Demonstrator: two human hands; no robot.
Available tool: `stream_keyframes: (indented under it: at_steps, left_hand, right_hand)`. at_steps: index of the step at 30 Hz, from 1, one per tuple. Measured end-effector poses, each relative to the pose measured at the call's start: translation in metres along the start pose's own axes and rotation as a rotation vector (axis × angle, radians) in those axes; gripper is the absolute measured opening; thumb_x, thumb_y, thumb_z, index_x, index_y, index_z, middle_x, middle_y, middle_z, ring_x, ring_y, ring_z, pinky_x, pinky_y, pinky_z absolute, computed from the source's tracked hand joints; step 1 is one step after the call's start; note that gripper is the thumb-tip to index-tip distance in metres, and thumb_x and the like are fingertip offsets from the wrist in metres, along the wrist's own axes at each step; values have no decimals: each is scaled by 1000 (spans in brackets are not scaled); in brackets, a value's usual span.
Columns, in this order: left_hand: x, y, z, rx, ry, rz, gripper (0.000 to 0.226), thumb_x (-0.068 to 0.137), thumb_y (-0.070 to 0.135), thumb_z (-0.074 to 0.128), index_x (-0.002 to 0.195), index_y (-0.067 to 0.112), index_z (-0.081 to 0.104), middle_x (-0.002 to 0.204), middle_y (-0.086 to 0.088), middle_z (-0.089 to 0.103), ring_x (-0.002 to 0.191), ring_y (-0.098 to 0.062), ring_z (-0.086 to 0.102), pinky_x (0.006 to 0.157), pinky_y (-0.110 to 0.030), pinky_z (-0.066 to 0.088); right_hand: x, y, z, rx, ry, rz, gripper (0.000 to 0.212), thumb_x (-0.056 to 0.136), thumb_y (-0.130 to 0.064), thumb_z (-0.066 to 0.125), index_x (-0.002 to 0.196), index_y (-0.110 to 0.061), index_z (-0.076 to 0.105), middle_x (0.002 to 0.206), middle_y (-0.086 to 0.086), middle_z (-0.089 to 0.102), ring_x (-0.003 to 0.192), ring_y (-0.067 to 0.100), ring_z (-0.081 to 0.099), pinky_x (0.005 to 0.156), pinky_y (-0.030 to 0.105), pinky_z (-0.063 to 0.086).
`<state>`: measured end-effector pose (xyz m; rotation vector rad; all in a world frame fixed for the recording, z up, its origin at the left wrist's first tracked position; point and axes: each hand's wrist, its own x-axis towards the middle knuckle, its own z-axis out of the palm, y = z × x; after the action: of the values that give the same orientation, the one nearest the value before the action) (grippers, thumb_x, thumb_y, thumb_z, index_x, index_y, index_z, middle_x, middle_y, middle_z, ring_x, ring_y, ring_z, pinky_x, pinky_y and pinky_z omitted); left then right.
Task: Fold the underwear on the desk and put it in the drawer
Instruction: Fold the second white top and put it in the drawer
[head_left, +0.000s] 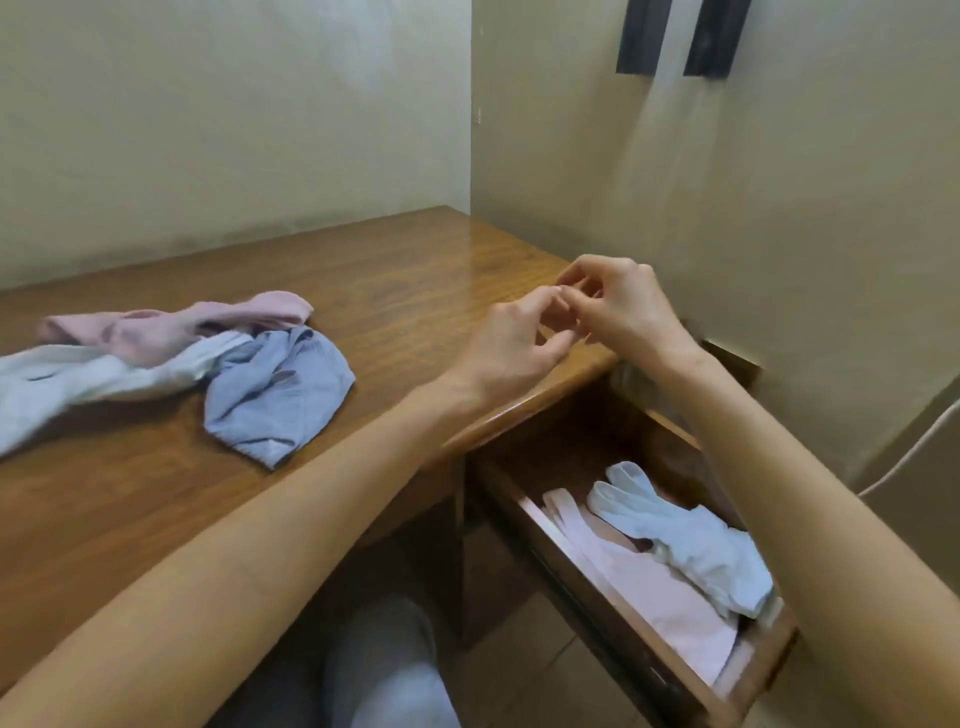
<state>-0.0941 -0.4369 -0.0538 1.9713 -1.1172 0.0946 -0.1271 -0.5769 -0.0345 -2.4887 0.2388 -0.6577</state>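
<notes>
Three crumpled pieces of underwear lie on the left of the wooden desk (395, 291): a pink one (156, 330), a white one (78, 379) and a blue one (275, 395). The drawer (597, 587) under the desk's right end stands pulled out, with a pale pink piece (654, 592) and a light blue piece (691, 540) inside. My left hand (519, 343) and my right hand (618, 301) meet above the desk's right front corner. Their fingers are curled and touch each other, and I see no cloth in them.
Walls close the desk in at the back and on the right. A white cable (909, 452) hangs by the right wall. My knees (384, 675) are under the desk edge, left of the open drawer.
</notes>
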Motion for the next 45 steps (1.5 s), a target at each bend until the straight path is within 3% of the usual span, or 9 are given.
stream_keyframes:
  at_steps: [6,10,17,23,27,30,34,39,45]
  left_hand:
    - [-46,-16,-108,50,377,-206,17,88,21,61,99,9,58,94,-2,66,86,-21,68,77,-43,56]
    - [-93,-48,-164,190,530,-452,19,88,18,58,104,8,55,106,-5,64,101,-24,62,90,-38,49]
    - [-209,-119,-243,534,555,-925,23,86,19,53,109,16,57,133,-8,39,129,-27,34,103,-36,35]
    - [-266,-146,-270,613,388,-1005,33,83,30,61,115,30,54,141,-2,33,133,-26,27,108,-36,25]
    - [-283,-157,-275,620,388,-980,30,84,19,59,114,23,55,132,-5,47,118,-26,41,93,-34,38]
    - [-280,-158,-290,452,625,-863,8,86,16,59,93,13,59,100,-6,61,91,-23,54,72,-29,40]
    - [-264,-138,-325,1,979,-667,11,80,29,61,80,17,59,79,-1,63,79,-23,59,70,-33,43]
    - [-255,-115,-362,-437,1153,-488,30,86,19,54,56,18,56,62,4,61,68,-13,59,65,-25,46]
    - [-263,-103,-384,-838,1174,-417,70,96,17,31,29,13,49,31,6,48,26,-3,45,32,-8,35]
  right_hand:
    - [23,-109,62,388,-70,-204,12,93,-13,54,99,-10,64,71,-3,62,46,6,62,45,21,53]
    - [25,-162,129,426,-245,-295,18,87,-14,58,103,-14,66,78,-2,63,67,20,64,63,35,57]
    - [4,-239,233,252,-391,-545,25,78,-15,66,102,-18,70,113,8,66,103,27,59,83,35,48]
    - [-7,-277,278,-154,-353,-699,42,80,-14,57,120,-24,60,129,9,54,121,35,43,97,43,35]
    - [-7,-272,292,-303,-230,-658,47,80,-7,48,126,-14,48,122,12,56,113,36,51,90,45,35]
    - [4,-272,284,-244,-151,-653,22,85,-15,49,105,-12,58,107,11,66,103,35,57,81,39,34]
    - [30,-299,235,112,-179,-495,19,71,-27,56,86,-15,58,87,12,67,86,33,59,64,33,32]
    - [60,-331,181,733,-587,-310,14,53,-21,62,65,-17,58,64,7,47,64,21,43,51,27,29]
    - [63,-325,176,835,-1095,-309,9,71,-17,63,65,-16,70,67,2,68,60,14,64,57,20,50]
